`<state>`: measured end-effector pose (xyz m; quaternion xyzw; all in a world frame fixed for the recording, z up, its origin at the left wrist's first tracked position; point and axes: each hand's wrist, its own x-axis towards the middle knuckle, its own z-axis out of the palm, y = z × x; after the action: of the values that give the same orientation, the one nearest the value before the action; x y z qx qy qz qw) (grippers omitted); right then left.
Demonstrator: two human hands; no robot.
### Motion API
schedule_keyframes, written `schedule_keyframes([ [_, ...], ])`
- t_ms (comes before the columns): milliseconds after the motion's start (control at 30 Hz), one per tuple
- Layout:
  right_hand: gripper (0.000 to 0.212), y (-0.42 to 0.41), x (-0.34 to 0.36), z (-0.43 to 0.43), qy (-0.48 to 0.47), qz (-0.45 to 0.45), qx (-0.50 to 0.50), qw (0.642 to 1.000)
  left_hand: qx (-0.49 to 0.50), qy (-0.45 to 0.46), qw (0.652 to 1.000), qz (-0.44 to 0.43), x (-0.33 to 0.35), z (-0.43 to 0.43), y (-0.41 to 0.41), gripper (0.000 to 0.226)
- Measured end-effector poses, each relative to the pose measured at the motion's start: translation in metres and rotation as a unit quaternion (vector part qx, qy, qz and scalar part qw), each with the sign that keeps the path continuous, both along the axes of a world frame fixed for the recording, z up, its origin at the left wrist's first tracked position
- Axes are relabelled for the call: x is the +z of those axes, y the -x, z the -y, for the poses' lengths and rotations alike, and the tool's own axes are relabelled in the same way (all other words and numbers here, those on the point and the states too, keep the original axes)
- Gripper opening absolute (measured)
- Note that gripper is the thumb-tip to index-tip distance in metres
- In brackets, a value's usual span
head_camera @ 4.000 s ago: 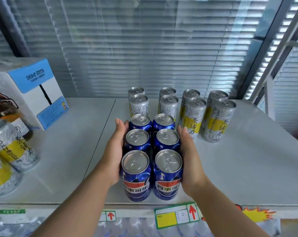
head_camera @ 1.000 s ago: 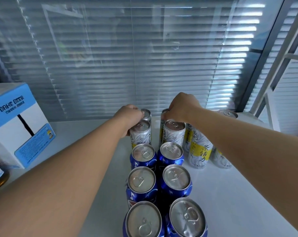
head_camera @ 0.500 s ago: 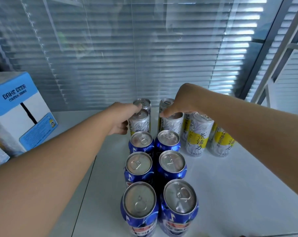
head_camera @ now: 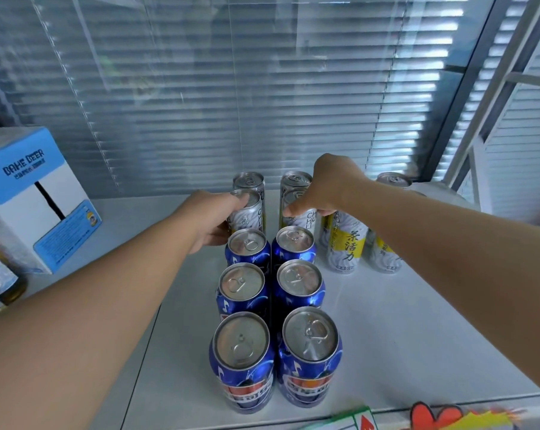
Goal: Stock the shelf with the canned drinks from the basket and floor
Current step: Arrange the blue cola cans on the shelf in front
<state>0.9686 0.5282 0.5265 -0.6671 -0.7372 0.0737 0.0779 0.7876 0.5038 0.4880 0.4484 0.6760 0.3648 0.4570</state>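
A white shelf (head_camera: 402, 336) stood before closed blinds (head_camera: 262, 88), with one blue-and-white box (head_camera: 36, 197) at its left. Six blue cans (head_camera: 242, 361) stood upright in two close rows of three near the front edge, silver tops up, the front pair showing red-and-white labels. Behind them stood tall silver cans (head_camera: 344, 243) with yellow bands; at least six showed, some hidden by the arms. The left hand (head_camera: 210, 220) was wrapped around one tall can (head_camera: 247, 212). The right hand (head_camera: 327, 184) gripped the rim of the neighbouring can (head_camera: 296, 209) from above.
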Motion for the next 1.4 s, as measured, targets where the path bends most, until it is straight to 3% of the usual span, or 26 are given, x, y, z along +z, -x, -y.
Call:
schedule_keyframes([
  [267,0.054,-0.001,-0.001,0.003,0.002,-0.023,-0.008,1.000,0.010,-0.012,1.000,-0.004,-0.004,-0.002,-0.001,0.021],
  [467,0.061,-0.003,0.005,0.008,-0.043,-0.030,-0.032,0.998,0.017,-0.013,1.000,-0.015,-0.004,-0.004,0.007,0.045],
  [567,0.061,-0.003,0.012,0.013,-0.094,-0.088,-0.058,0.990,0.022,-0.037,0.999,0.003,0.004,0.004,0.004,0.031],
  [633,0.058,-0.004,0.013,0.016,-0.109,-0.170,-0.073,0.977,0.043,-0.072,0.996,0.002,0.012,0.013,0.001,0.030],
  [733,0.054,-0.011,0.014,0.031,-0.100,-0.305,-0.080,0.944,0.080,-0.114,0.990,0.011,0.026,0.033,-0.006,0.052],
  [867,0.050,-0.022,0.017,0.074,-0.069,-0.431,-0.099,0.894,0.101,-0.178,0.978,0.030,0.040,0.070,-0.021,0.055],
  [1033,0.042,-0.040,0.012,0.137,-0.031,-0.491,-0.094,0.866,0.091,-0.214,0.971,0.050,0.048,0.132,-0.045,0.059],
  [1200,0.047,-0.051,-0.002,0.205,-0.038,-0.538,-0.105,0.835,0.108,-0.234,0.964,0.071,0.036,0.201,-0.064,0.025],
  [1400,0.048,-0.070,-0.029,0.297,-0.028,-0.589,-0.133,0.797,0.138,-0.209,0.961,0.115,0.006,0.286,-0.085,0.023],
])
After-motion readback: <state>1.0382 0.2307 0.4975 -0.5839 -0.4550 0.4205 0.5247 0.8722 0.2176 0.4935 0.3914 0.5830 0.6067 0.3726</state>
